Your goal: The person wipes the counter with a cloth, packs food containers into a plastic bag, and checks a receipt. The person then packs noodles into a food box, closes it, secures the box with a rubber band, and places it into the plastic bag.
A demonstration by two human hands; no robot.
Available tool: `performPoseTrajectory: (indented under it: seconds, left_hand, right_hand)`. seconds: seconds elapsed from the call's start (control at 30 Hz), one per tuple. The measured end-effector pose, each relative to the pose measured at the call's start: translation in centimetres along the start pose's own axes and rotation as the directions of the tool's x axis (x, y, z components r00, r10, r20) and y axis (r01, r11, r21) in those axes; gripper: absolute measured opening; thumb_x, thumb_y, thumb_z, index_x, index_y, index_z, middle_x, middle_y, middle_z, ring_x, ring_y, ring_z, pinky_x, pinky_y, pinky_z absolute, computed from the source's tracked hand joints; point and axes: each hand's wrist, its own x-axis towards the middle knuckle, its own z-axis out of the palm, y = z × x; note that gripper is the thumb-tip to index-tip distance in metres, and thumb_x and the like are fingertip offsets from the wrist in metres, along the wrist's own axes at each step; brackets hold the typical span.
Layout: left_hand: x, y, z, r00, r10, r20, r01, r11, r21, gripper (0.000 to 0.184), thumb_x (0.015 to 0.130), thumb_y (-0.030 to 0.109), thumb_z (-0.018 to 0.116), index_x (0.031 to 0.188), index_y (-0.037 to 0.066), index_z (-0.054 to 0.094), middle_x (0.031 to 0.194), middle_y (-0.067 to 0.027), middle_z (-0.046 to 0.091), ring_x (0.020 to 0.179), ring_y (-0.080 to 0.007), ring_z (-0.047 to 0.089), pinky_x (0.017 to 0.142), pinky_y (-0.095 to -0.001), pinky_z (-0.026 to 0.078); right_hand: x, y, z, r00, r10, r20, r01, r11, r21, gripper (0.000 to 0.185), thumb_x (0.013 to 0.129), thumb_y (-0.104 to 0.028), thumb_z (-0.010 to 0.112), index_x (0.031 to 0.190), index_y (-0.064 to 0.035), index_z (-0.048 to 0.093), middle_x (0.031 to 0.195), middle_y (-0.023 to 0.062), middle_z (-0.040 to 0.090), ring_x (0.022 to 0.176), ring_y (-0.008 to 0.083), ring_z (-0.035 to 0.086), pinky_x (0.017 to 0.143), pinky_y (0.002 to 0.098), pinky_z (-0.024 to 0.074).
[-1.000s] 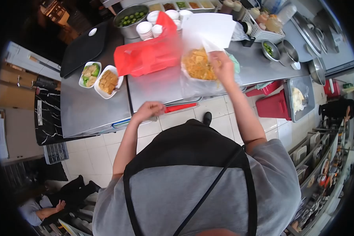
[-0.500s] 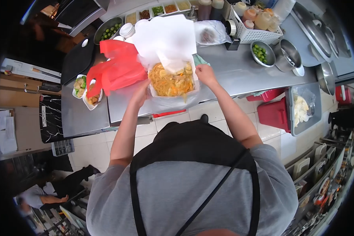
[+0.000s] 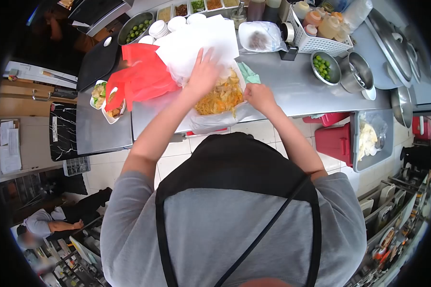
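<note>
Steel counter [image 3: 292, 76]: noodle box [image 3: 241, 74] at near edge, white lid [image 3: 191, 43] spread on its far side. Left hand [image 3: 205, 74]: fingers wide, over lid's near part. Right hand [image 3: 260, 97]: nearer box, curled at its right rim; grip cannot be told.

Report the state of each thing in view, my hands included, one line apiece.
Takeout box: open, filled with noodles
Left hand: open, fingers spread
Right hand: curled, at the box's right edge
Red plastic bag: crumpled
White cups: stacked
Squeeze-bottle basket: loaded, upright
Gray tub: uncovered, holding pale scraps
Green cloth: crumpled
</note>
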Motion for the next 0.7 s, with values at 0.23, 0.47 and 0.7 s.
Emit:
performPoseTrajectory:
  seconds: [0.23, 0.47, 0.7]
  left_hand:
    - [2.4, -4.9, 1.3, 0.977, -0.196, 0.081, 0.209, 0.953, -0.219, 0.013, 0.063, 0.004, 0.056, 0.073, 0.007, 0.065, 0.076, -0.0049, 0.058, 0.082, -0.024, 0.05, 0.075, -0.0375, 0.042]
    - [1.2, -5.9, -0.1, 0.921, -0.299, 0.251, 0.364, 0.891, -0.271, 0.015, 0.066, 0.003, 0.054, 0.077, 0.006, 0.064, 0.077, -0.0081, 0.059, 0.084, -0.0255, 0.052, 0.075, -0.0346, 0.044]
    - [1.3, -3.6, -2.6, 0.889, -0.3, 0.347, 0.351, 0.932, -0.094, 0.015, 0.066, 0.004, 0.055, 0.077, 0.008, 0.065, 0.094, -0.0064, 0.056, 0.096, -0.0257, 0.048, 0.08, -0.0366, 0.041]
  right_hand:
    - [-4.4, -2.4, -0.3, 0.98, -0.027, -0.199, 0.064, 0.981, 0.183, 0.014, 0.075, -0.01, 0.048, 0.067, -0.0009, 0.056, 0.073, 0.0187, 0.057, 0.068, 0.0387, 0.056, 0.061, 0.0449, 0.0447]
    - [-6.4, -3.1, 0.1, 0.982, -0.106, -0.156, 0.129, 0.981, 0.146, 0.009, 0.072, -0.01, 0.062, 0.074, -0.002, 0.062, 0.073, 0.0107, 0.059, 0.067, 0.0278, 0.058, 0.061, 0.0351, 0.0455]
    - [-4.9, -2.8, -2.3, 0.986, 0.028, -0.162, 0.005, 0.979, 0.202, 0.017, 0.072, -0.02, 0.059, 0.072, -0.0028, 0.059, 0.072, 0.0172, 0.058, 0.067, 0.0355, 0.056, 0.06, 0.0424, 0.0443]
